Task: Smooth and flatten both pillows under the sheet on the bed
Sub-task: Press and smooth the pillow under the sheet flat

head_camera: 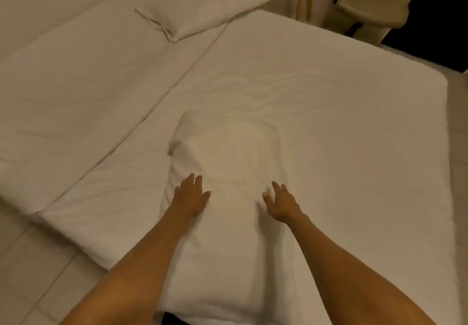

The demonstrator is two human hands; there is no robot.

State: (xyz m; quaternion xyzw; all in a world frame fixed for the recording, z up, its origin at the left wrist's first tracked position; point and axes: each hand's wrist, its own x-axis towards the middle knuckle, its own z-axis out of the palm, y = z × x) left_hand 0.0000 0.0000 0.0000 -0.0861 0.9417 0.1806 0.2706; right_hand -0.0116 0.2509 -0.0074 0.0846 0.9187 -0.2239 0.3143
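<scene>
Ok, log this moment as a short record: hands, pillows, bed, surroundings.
left hand: flat, fingers spread, palm down on the near pillow
right hand: open, fingers spread, on or just above the same pillow; contact unclear
near pillow: white, lengthwise in front of the person on the right mattress, far part lightly wrinkled
far pillow: white, lying uncovered at the far end, across the seam
bed: two white mattresses side by side, seam running diagonally
floor: pale tiles at lower left
holding: neither hand grips anything
</scene>
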